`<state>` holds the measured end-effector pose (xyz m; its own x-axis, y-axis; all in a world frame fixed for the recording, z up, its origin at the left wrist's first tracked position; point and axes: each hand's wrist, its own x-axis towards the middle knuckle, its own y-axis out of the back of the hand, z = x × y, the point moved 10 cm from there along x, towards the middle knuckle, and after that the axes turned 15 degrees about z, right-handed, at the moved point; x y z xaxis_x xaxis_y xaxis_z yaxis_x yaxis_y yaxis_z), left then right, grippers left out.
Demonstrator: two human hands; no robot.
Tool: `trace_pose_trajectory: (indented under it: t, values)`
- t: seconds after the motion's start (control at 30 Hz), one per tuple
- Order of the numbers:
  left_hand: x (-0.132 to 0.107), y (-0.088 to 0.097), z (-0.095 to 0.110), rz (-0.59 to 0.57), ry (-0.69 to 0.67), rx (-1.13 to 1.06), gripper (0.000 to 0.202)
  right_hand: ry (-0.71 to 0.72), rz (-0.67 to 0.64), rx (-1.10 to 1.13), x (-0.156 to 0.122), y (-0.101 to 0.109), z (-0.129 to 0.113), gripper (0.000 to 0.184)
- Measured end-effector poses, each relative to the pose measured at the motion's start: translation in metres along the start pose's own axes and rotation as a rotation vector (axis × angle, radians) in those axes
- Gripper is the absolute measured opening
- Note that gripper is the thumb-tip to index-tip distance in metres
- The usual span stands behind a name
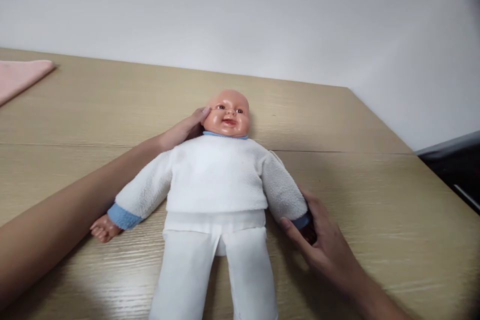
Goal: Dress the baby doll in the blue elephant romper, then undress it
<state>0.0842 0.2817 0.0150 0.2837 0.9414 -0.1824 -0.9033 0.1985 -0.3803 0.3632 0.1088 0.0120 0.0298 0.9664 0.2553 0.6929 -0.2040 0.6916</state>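
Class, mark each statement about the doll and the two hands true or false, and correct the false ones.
1. The doll lies face up on the wooden table. True.
2. The left hand grips the doll's foot. False: it touches the side of the doll's head.
3. The right hand is at the doll's blue sleeve cuff. True.
4. The pink cloth covers the doll. False: it lies apart, at the table's far left.

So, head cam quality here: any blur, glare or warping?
Head view: light is soft and even, with no glare on the table. The doll is sharp, with a faint shadow beside it. The right hand is slightly smeared. The table edges bow from the wide lens, and the corners darken at top right and bottom.
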Motion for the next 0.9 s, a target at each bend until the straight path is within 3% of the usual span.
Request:
trace_pose_trajectory:
  t: [0.53, 0.9]
  values:
    - [0.0063, 0.0066, 0.0051, 0.053, -0.076, 0.030, 0.070, 0.008, -0.019, 0.006, 0.0030, 0.0008, -0.0006, 0.061]
    - [0.0028, 0.0003, 0.0076, 0.003, -0.077, 0.091, 0.070, 0.069, -0.024, -0.010, 0.0057, 0.0010, -0.0063, 0.058]
